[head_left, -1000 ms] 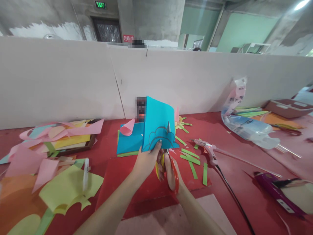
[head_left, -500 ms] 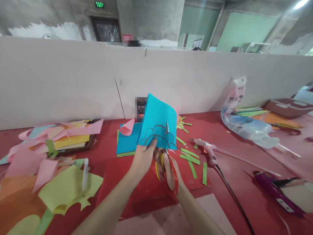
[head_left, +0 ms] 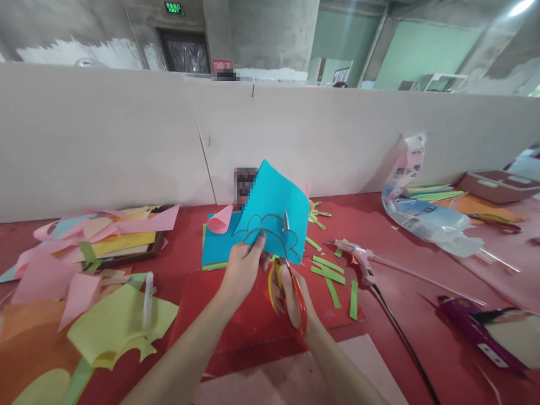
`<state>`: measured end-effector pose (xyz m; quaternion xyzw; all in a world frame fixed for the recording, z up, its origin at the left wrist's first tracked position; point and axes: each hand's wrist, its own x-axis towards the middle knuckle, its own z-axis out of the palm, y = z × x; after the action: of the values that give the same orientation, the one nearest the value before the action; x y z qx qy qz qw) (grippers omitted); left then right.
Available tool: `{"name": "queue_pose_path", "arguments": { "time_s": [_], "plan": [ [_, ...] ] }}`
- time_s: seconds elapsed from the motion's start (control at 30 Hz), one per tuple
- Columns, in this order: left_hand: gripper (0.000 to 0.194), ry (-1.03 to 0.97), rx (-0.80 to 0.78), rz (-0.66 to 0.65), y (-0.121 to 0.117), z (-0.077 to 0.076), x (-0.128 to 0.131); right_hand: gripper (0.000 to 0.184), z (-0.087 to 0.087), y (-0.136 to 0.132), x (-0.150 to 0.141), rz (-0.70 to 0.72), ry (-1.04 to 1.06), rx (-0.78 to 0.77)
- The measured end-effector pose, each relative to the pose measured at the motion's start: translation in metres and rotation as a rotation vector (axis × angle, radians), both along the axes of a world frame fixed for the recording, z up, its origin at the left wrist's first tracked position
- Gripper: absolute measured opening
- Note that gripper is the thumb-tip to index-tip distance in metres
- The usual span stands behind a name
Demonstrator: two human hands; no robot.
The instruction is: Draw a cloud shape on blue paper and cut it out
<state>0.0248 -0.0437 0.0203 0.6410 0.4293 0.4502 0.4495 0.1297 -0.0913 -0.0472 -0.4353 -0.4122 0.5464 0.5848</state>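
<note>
A sheet of bright blue paper (head_left: 274,194) with a scalloped cloud outline drawn near its lower edge is held up in front of me. My left hand (head_left: 246,259) pinches its lower left edge, thumb on the front face. In my right hand (head_left: 290,292) is a pair of scissors (head_left: 300,301) with red and yellow handles, the fingers through the loops. One blade shows in front of the paper, beside the drawn curves; the other is hidden behind it. Beneath lies a red board (head_left: 219,320).
Pink, yellow and orange paper scraps (head_left: 46,281) and a white pen (head_left: 147,301) lie left. Green strips (head_left: 333,273), a pink glue gun (head_left: 358,259) with a black cord, a plastic bag (head_left: 439,225) and a purple device (head_left: 481,332) are right. A white partition (head_left: 126,140) stands behind.
The blue paper has turned clockwise, its top corner shifting right. My left hand has moved slightly left and down along with it. The scissors have stayed almost in place.
</note>
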Motion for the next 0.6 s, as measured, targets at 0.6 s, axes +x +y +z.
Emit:
{"name": "queue_pose_path", "arguments": {
  "time_s": [0.6],
  "plan": [
    [0.054,0.079,0.015,0.105,0.0061,0.0051,-0.0086,0.043,-0.0069,-0.0007,0.0005,0.031,0.030,-0.043]
  ]
}}
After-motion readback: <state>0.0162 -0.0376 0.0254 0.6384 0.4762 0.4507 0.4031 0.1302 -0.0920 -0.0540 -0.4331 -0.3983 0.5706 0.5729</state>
